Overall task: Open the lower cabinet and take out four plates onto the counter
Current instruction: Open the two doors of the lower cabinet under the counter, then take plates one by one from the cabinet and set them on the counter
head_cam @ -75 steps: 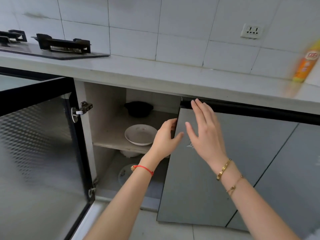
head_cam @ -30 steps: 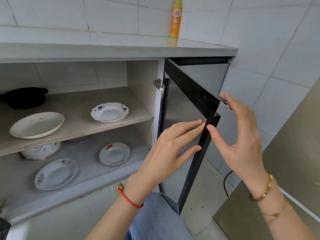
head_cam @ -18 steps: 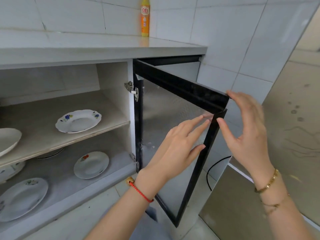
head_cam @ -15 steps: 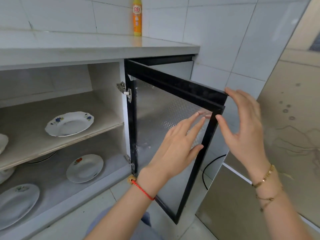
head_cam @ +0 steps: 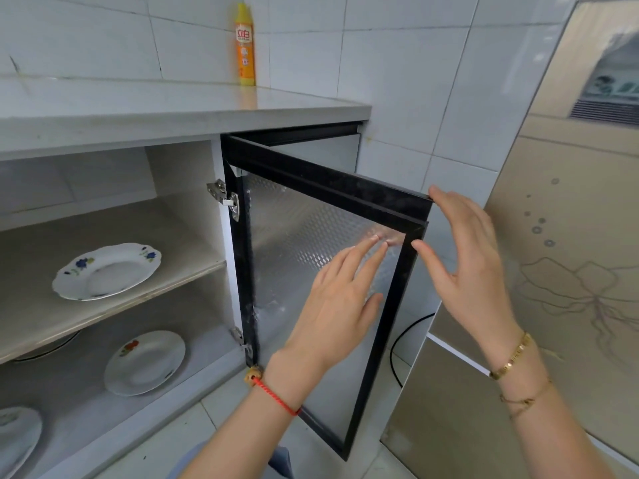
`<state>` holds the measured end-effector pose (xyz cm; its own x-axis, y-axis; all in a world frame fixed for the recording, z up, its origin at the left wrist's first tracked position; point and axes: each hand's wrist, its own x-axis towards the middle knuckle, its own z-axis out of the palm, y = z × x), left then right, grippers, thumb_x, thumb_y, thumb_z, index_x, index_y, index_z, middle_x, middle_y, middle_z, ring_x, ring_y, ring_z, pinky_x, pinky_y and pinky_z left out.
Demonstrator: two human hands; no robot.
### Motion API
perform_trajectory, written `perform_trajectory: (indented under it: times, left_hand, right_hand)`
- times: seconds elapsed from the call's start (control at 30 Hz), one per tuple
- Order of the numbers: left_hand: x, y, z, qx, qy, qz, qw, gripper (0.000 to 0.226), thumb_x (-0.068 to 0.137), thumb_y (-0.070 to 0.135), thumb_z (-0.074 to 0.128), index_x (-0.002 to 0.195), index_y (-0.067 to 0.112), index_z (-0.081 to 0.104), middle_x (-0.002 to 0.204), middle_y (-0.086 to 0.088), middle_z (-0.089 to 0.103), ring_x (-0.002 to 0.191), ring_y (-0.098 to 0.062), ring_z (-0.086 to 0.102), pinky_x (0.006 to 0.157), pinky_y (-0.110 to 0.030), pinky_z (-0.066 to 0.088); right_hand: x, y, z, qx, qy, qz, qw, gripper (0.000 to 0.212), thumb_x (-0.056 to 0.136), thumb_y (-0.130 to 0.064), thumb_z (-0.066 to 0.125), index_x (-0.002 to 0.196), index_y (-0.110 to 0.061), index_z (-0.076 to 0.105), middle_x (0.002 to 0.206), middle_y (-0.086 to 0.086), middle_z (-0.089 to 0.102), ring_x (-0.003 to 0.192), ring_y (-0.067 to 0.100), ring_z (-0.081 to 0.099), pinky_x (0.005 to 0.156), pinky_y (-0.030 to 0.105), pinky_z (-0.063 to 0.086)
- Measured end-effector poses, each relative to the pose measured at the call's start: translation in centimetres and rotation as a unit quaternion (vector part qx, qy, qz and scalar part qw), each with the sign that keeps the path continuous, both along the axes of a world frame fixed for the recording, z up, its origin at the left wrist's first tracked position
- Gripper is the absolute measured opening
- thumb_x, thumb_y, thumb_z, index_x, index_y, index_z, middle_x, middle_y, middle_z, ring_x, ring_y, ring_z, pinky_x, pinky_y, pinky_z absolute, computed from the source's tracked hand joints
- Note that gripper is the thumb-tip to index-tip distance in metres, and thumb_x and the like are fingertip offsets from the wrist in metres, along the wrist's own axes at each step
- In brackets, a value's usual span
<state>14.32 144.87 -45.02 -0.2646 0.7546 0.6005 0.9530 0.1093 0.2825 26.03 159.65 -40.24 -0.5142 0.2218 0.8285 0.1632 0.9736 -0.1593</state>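
The lower cabinet stands open, its black-framed right door [head_cam: 297, 216] swung out toward me. My left hand [head_cam: 340, 299] lies flat against the door's patterned inner panel, fingers spread. My right hand [head_cam: 463, 257] hovers at the door's outer top corner, fingers apart, with its thumb by the frame edge. Inside, a white plate with blue flowers [head_cam: 105, 271] rests on the upper shelf. A plate with a red flower [head_cam: 145, 363] lies on the cabinet floor, and another plate [head_cam: 15, 437] shows at the left edge.
The grey counter [head_cam: 173, 112] runs above the cabinet, with a yellow bottle [head_cam: 244, 46] at its back by the tiled wall. A beige appliance [head_cam: 553, 271] stands close on the right of the door. A black cable [head_cam: 397, 350] runs behind the door.
The right door has swung out wider under both hands. My view has shifted right, so the plates sit further left in the frame.
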Motion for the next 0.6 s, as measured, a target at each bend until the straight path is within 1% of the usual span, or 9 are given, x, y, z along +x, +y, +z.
perform_trajectory:
  times: [0.1, 0.17, 0.33, 0.47, 0.5, 0.6]
  left_hand:
    - [-0.2, -1.3, 0.1, 0.006, 0.008, 0.001, 1.0, 0.061, 0.099, 0.028, 0.046, 0.153, 0.025, 0.019, 0.157, 0.011, 0.022, 0.143, -0.008, 0.022, 0.118, -0.03, 0.024]
    - [-0.3, -2.4, 0.3, 0.019, 0.003, 0.008, 1.0, 0.055, 0.1, 0.028, 0.044, 0.151, 0.024, 0.025, 0.154, 0.01, 0.03, 0.142, -0.007, 0.027, 0.116, -0.032, 0.028]
    - [-1.3, -6.3, 1.2, 0.066, -0.009, 0.062, 0.996, 0.045, 0.099, 0.024, 0.048, 0.143, 0.021, 0.041, 0.14, 0.008, 0.048, 0.132, -0.009, 0.042, 0.109, -0.032, 0.035]
    - [-2.5, -10.9, 1.4, 0.079, -0.009, 0.133, 0.988, 0.04, 0.097, 0.021, 0.052, 0.136, 0.021, 0.05, 0.131, 0.008, 0.056, 0.124, -0.009, 0.047, 0.103, -0.021, 0.033]
    - [-2.8, -12.2, 1.4, 0.08, -0.01, 0.153, 0.985, 0.039, 0.096, 0.021, 0.052, 0.135, 0.021, 0.051, 0.129, 0.008, 0.057, 0.122, -0.01, 0.048, 0.102, -0.02, 0.033]
    - [-3.6, -16.2, 1.1, 0.074, -0.018, 0.208, 0.975, 0.037, 0.096, 0.021, 0.051, 0.133, 0.022, 0.052, 0.127, 0.007, 0.058, 0.12, -0.013, 0.051, 0.1, -0.03, 0.04]
  right_hand:
    - [0.4, -1.2, 0.4, 0.017, -0.005, 0.009, 1.0, 0.057, 0.093, -0.028, 0.058, 0.144, -0.015, 0.035, 0.146, 0.0, 0.043, 0.138, 0.017, 0.033, 0.116, 0.036, 0.029]
    - [0.6, -2.1, 0.6, 0.031, -0.002, 0.014, 0.999, 0.055, 0.094, -0.027, 0.058, 0.143, -0.012, 0.038, 0.146, 0.002, 0.043, 0.138, 0.018, 0.034, 0.116, 0.038, 0.028]
    - [0.1, -5.2, 1.3, 0.084, 0.023, 0.057, 0.995, 0.046, 0.094, -0.021, 0.058, 0.136, -0.006, 0.047, 0.14, 0.006, 0.048, 0.134, 0.018, 0.039, 0.115, 0.036, 0.03]
    - [-1.4, -8.0, 1.1, 0.076, -0.002, 0.114, 0.991, 0.041, 0.095, -0.022, 0.056, 0.134, -0.009, 0.05, 0.137, 0.002, 0.052, 0.134, 0.016, 0.04, 0.115, 0.034, 0.03]
    - [-1.9, -8.7, 0.9, 0.077, -0.007, 0.126, 0.989, 0.041, 0.095, -0.022, 0.056, 0.134, -0.009, 0.051, 0.136, 0.002, 0.053, 0.134, 0.016, 0.041, 0.114, 0.035, 0.031]
    - [-3.9, -10.3, 0.2, 0.072, -0.01, 0.171, 0.983, 0.04, 0.095, -0.023, 0.056, 0.133, -0.01, 0.052, 0.134, 0.001, 0.054, 0.132, 0.016, 0.043, 0.113, 0.036, 0.034]
